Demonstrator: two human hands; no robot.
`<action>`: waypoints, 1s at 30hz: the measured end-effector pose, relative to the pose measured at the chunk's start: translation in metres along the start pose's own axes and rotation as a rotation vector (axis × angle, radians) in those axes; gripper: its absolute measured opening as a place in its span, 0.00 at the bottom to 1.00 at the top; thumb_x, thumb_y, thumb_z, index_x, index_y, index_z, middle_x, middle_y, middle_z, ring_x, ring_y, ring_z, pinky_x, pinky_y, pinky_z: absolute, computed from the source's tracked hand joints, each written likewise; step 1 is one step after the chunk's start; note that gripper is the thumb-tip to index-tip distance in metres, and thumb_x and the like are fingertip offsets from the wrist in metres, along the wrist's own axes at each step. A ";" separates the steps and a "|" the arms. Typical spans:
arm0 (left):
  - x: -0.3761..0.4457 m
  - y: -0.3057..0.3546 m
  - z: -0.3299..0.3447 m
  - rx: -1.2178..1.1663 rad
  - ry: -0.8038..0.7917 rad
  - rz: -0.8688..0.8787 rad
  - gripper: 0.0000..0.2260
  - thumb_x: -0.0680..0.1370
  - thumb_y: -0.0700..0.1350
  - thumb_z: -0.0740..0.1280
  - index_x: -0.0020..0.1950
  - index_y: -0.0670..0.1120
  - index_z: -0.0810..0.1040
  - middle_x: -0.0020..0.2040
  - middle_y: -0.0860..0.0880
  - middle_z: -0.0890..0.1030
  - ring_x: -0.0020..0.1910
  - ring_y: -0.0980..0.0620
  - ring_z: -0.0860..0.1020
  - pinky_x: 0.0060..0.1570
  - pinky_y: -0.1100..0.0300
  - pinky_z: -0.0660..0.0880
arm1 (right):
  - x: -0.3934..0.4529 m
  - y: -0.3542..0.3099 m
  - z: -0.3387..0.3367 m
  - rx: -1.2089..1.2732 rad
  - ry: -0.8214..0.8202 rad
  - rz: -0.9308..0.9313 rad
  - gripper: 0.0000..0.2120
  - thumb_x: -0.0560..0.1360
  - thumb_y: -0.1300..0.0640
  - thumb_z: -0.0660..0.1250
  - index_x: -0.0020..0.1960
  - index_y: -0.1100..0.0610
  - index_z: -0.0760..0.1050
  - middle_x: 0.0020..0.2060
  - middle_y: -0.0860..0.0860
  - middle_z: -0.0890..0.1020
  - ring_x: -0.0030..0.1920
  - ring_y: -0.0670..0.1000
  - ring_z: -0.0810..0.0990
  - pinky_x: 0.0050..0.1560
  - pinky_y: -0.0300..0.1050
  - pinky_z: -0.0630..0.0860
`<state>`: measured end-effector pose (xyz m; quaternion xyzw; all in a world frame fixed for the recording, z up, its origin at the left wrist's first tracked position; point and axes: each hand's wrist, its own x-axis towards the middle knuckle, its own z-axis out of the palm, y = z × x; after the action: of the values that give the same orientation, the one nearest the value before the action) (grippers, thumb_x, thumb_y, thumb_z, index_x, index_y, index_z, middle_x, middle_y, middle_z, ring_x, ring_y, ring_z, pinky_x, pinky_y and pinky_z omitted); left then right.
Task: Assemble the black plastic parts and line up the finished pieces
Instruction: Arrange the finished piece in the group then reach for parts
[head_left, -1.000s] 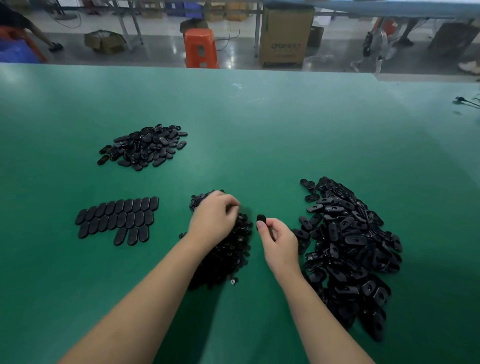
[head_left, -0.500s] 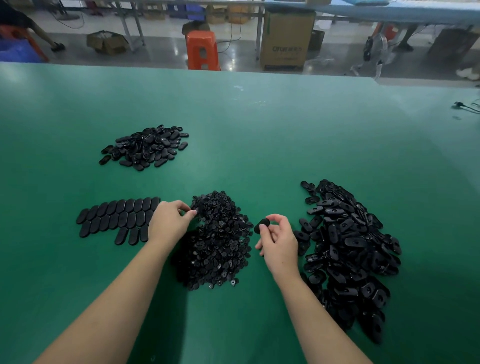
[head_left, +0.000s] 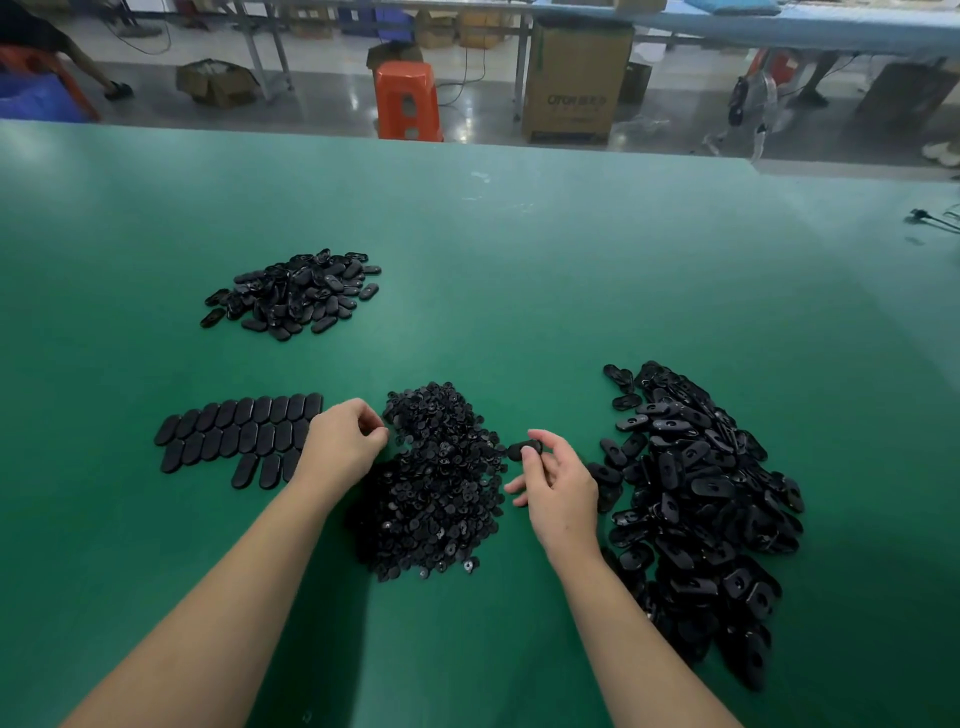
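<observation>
The right hand (head_left: 563, 493) pinches one black oval part (head_left: 524, 449) between thumb and forefinger, just right of the middle heap (head_left: 436, 483) of small round black pieces on the green table (head_left: 519, 270). The part is a smooth, glossy, rounded oval, and its long axis runs roughly left to right, level with the table. The other fingers of that hand are loosely curled.

The left hand (head_left: 343, 447) sits at the left edge of the middle heap with fingertips drawn together; whether it holds a small piece I cannot tell.

Left of the middle heap lie the finished pieces (head_left: 236, 439), flat matte ovals packed side by side in three rows, each with its long axis pointing away from the person and leaning slightly right. The exact count is hard to read, roughly two dozen; the bottom row is short.

There are three loose heaps in all: the middle heap, a large heap of oval shells (head_left: 696, 509) to its right, many showing a hole, and a smaller pile of ovals (head_left: 296, 293) beyond and to its left.
</observation>
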<state>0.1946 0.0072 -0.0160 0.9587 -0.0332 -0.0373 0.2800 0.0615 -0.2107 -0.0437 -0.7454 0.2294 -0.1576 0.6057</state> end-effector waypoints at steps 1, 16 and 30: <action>-0.002 0.002 0.000 -0.040 0.013 0.013 0.06 0.77 0.43 0.71 0.41 0.50 0.78 0.39 0.54 0.80 0.38 0.57 0.76 0.37 0.60 0.69 | 0.000 0.001 0.000 -0.006 0.006 0.004 0.08 0.83 0.57 0.64 0.60 0.48 0.76 0.36 0.46 0.86 0.33 0.47 0.85 0.35 0.38 0.80; -0.046 0.088 0.034 -0.854 -0.417 0.060 0.02 0.79 0.33 0.70 0.48 0.39 0.80 0.38 0.40 0.84 0.29 0.50 0.78 0.31 0.56 0.79 | 0.000 0.000 0.000 0.039 0.050 0.012 0.06 0.84 0.56 0.60 0.51 0.47 0.73 0.42 0.46 0.86 0.31 0.51 0.83 0.32 0.46 0.79; -0.051 0.102 0.043 -0.674 -0.286 0.143 0.03 0.77 0.39 0.72 0.44 0.45 0.84 0.29 0.52 0.80 0.24 0.55 0.76 0.28 0.62 0.74 | 0.001 0.000 0.000 0.005 0.038 0.007 0.06 0.84 0.55 0.59 0.52 0.45 0.72 0.36 0.48 0.85 0.29 0.50 0.81 0.31 0.41 0.76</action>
<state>0.1361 -0.0967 0.0058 0.7932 -0.1245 -0.1599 0.5743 0.0619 -0.2112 -0.0441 -0.7401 0.2431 -0.1704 0.6034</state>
